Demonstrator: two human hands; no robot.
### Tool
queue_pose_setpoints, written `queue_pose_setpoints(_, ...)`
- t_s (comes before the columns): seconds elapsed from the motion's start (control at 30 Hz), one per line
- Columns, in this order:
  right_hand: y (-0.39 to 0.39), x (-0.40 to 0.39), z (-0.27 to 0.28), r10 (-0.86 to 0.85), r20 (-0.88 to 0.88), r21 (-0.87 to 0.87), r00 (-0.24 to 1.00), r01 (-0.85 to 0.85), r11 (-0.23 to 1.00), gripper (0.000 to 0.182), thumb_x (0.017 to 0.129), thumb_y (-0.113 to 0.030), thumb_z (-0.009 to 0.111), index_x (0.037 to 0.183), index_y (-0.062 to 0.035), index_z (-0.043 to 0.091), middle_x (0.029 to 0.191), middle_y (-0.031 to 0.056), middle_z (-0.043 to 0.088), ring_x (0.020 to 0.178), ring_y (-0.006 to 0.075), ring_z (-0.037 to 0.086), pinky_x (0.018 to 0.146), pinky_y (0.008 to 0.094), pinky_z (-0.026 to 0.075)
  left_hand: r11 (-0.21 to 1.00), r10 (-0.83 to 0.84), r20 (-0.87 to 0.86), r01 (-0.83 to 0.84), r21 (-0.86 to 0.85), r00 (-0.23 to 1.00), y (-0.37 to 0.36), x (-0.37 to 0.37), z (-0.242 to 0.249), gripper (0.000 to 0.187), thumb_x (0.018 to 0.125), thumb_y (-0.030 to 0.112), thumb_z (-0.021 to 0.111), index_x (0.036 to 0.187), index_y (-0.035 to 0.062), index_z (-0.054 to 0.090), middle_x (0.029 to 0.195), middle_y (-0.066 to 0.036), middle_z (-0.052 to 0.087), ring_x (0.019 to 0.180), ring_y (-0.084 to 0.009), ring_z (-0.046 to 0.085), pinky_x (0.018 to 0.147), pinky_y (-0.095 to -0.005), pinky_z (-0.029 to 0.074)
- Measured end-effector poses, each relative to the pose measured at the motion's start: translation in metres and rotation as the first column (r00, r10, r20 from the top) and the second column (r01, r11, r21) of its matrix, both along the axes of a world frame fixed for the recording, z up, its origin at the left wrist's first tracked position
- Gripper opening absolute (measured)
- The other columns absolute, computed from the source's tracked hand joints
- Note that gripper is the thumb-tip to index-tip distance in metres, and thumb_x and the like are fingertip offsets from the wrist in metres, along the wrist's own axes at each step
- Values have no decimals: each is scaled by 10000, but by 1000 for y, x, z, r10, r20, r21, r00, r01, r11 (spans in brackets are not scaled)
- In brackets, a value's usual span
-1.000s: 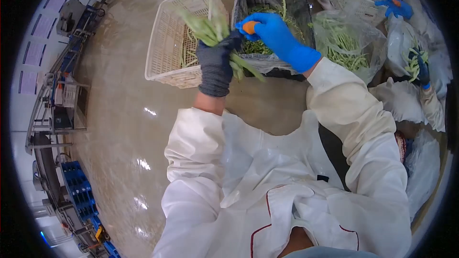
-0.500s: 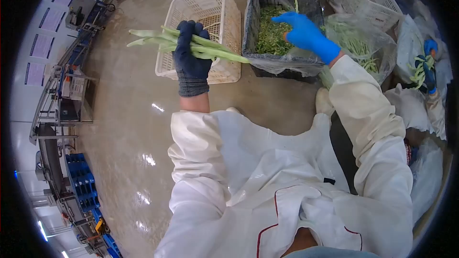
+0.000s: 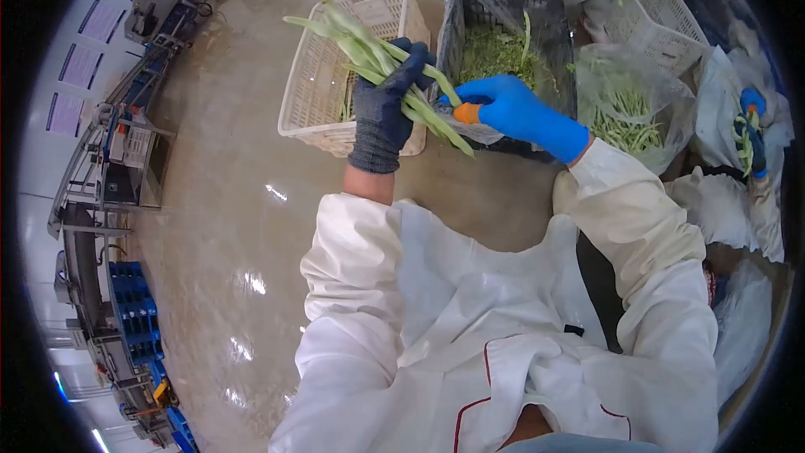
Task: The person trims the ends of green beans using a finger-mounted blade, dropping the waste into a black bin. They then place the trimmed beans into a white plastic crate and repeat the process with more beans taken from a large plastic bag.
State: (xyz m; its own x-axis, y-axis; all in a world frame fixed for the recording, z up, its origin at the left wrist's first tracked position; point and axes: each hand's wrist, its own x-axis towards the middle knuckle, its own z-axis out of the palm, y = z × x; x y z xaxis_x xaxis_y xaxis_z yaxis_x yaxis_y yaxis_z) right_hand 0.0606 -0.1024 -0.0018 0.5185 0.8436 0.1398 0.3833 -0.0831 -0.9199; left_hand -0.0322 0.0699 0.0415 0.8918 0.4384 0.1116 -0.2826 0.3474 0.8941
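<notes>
My left hand [image 3: 387,109], in a dark knit glove, is wrapped round a bunch of long flat green beans [image 3: 360,44] that slants from upper left to lower right. My right hand [image 3: 511,111] wears a blue glove with orange at a fingertip. Its thumb and fingers are pinched together at the end of one bean, beside the bunch. Behind my left hand stands a white plastic crate [image 3: 293,109] with some beans inside. Beyond my right hand a black crate [image 3: 549,13], lined with clear plastic, holds small green pieces.
A clear bag of green beans [image 3: 625,117] lies right of the black crate. Co-workers' gloved hands hold beans at the top right and far right. Another white crate [image 3: 662,13] stands at the upper right. Machinery [image 3: 134,159] and blue pallets [image 3: 134,310] line the left side.
My right hand has come down and left from over the black crate to the beans, and its fingers have closed. My left hand has moved right and tilted the bunch more steeply.
</notes>
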Motion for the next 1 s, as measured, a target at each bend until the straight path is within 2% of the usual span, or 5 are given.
queue_pose_setpoints(0.17, -6, -3, 3, -225, 328, 86, 917, 208, 974, 255, 776, -213, 683, 987, -71, 698, 818, 139, 671, 731, 318, 639, 673, 410, 501, 997, 14, -66, -9, 75, 998, -3, 1, -12, 346, 838, 70, 684, 1147, -14, 553, 984, -120, 651, 857, -200, 659, 707, -274, 558)
queue_pose_setpoints(0.3, -10, -4, 17, -314, 749, 239, 584, 204, 949, 252, 752, -201, 694, 975, -84, 685, 828, 126, 648, 718, 348, 605, 630, 442, 478, 1000, -4, -98, 5, 18, 995, 2, 2, -12, 359, 848, 68, 660, 1174, -19, 536, 972, -125, 656, 819, -187, 652, 676, -259, 547)
queue_pose_setpoints(0.5, -11, -6, 8, -139, 294, 215, 946, 76, 974, 279, 796, -204, 670, 1045, -78, 669, 865, 137, 628, 767, 338, 605, 656, 433, 483, 997, 10, -44, -13, -74, 999, 29, -2, -10, 433, 807, 39, 675, 1201, -33, 509, 942, -132, 664, 791, -201, 663, 633, -250, 538)
queue_pose_setpoints(0.9, -13, -11, 9, -113, 724, 119, 681, 38, 992, 156, 795, -181, 603, 881, -57, 641, 781, 145, 580, 747, 345, 586, 643, 436, 466, 987, 152, -103, -146, 67, 983, 27, -6, -11, 313, 857, 59, 644, 1150, 1, 548, 918, -149, 667, 670, -166, 611, 536, -248, 485)
queue_pose_setpoints(1.0, -12, -13, 18, 155, 787, -139, 598, -72, 988, 308, 687, -127, 604, 982, -56, 653, 825, 122, 591, 801, 346, 563, 714, 418, 444, 984, 153, -144, -137, 116, 978, 21, -6, -11, 266, 829, 42, 660, 1076, -14, 578, 872, -140, 675, 641, -162, 615, 531, -248, 486)
